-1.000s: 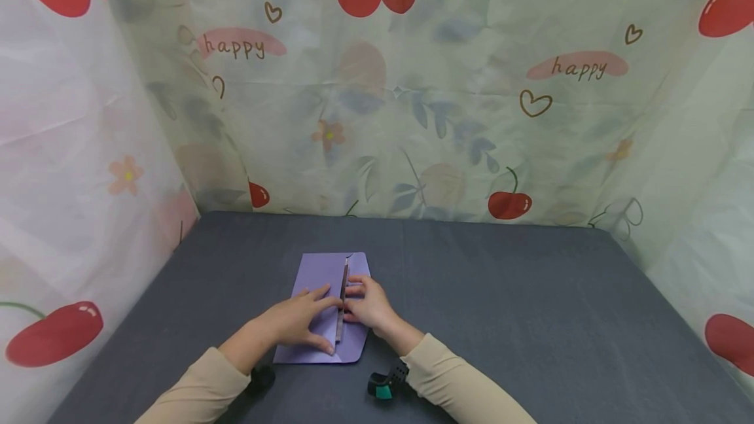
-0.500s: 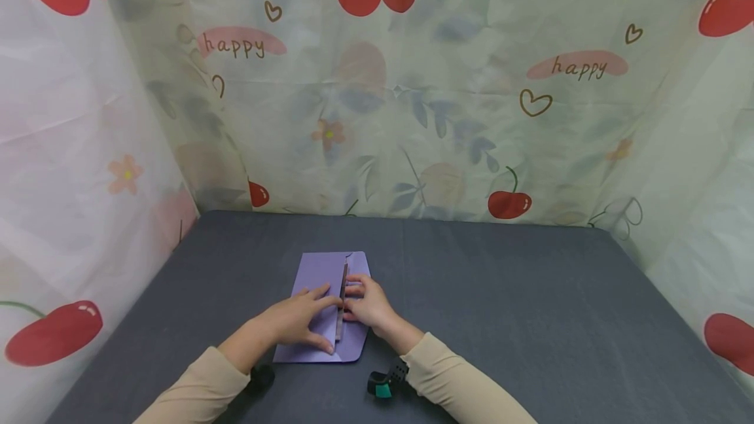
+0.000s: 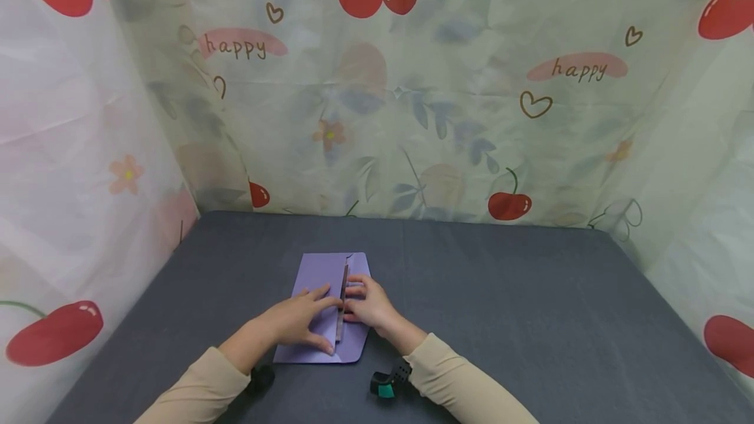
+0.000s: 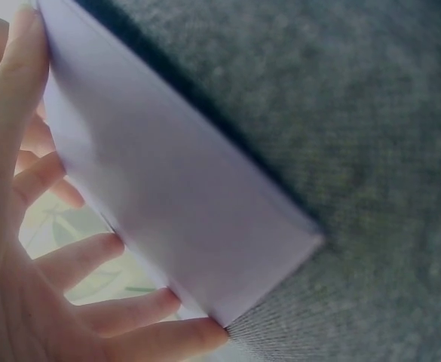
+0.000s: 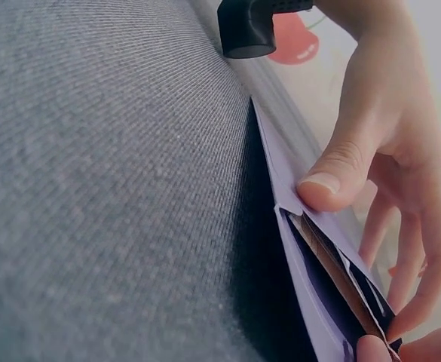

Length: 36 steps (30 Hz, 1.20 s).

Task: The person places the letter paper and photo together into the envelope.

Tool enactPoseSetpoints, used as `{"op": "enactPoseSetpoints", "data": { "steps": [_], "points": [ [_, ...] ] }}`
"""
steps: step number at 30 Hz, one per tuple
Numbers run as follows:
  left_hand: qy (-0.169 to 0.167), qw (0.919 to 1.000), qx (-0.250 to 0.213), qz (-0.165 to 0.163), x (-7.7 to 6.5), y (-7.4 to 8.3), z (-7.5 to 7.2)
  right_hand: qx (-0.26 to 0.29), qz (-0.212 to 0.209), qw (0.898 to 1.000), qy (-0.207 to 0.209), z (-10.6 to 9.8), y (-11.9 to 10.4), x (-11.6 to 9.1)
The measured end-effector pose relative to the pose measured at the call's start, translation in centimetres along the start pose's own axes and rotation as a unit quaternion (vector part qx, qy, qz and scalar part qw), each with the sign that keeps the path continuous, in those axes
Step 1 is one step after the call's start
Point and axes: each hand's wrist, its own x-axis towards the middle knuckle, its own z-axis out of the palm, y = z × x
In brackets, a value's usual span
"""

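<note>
A purple envelope (image 3: 318,270) lies on the table with its flap folded out to the right. From its opening shows the edge of a thin brown card (image 3: 339,329), also visible inside the envelope in the right wrist view as a brown strip (image 5: 333,265). My left hand (image 3: 294,319) rests spread over the envelope; its thumb presses near the bottom and its index fingertip reaches the opening. From the flap side, my right hand (image 3: 371,306) pinches the card's edge with bent fingers. In the right wrist view only its fingertips (image 5: 371,349) show.
A dark grey cloth covers the table (image 3: 501,306). Near the right wrist is a black strap with a green-faced unit (image 3: 385,388); another black wrist unit (image 3: 262,378) sits under the left wrist. Printed curtains (image 3: 412,136) enclose the back and sides.
</note>
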Motion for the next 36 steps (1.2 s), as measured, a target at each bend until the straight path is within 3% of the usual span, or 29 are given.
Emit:
{"op": "enactPoseSetpoints", "data": {
  "steps": [12, 26, 32, 36],
  "points": [
    [0.006, 0.9998, 0.014, -0.015, -0.1, 0.1, 0.1, -0.019, -0.009, 1.0, -0.006, -2.2, -0.5, -0.6],
    [-0.013, 0.9991, 0.026, -0.03, -0.3, -0.1, 0.3, -0.074, -0.017, 0.997, 0.009, -6.8, -1.1, -2.4],
    [-0.006, 0.9991, 0.024, -0.035, -0.5, 0.0, 0.1, -0.127, -0.039, 0.991, 0.032, -9.5, -1.5, -3.3],
    [0.012, 0.999, 0.027, -0.033, -0.4, 0.0, -0.6, -0.177, -0.077, 0.98, 0.044, -11.2, -2.1, -3.9]
  ]
}}
